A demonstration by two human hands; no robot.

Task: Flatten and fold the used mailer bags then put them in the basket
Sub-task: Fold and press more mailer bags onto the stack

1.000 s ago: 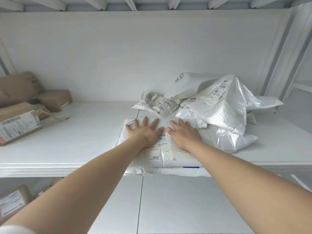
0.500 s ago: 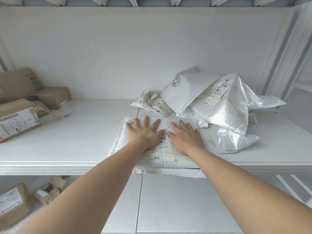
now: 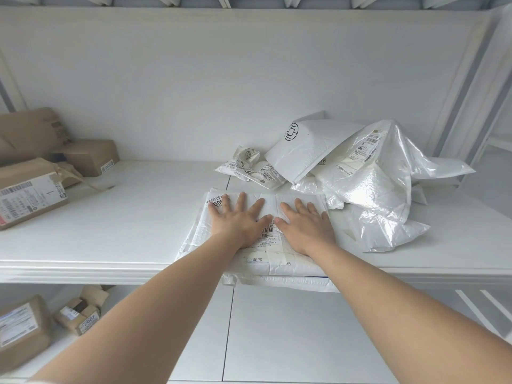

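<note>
— What can be read at the far left?
— A brown box point(image 3: 30, 200) on the white shelf point(image 3: 116, 234) carries a shipping label with barcodes and a handwritten "1". On the lower shelf point(image 3: 277, 333), a small opened box point(image 3: 80, 317) shows "2007".
— And the person's hands?
— The left hand point(image 3: 238, 220) lies flat with its fingers straight and spread, pressing on a folded white mailer bag point(image 3: 277, 261). The bag sits at the shelf's front edge and partly overhangs it. The right hand point(image 3: 304, 228) presses flat just beside the left, thumbs nearly touching. The bag has a barcode label, "000" at its far left corner and "淘宝" near the front.
— Further right?
— Crumpled labelled mailers point(image 3: 255, 170) lie behind the bag. Next comes a padded white mailer point(image 3: 313, 151) with a round black logo, leaning on a heap of glossy plastic bags point(image 3: 379, 195). The heap's label is too small to read.
</note>
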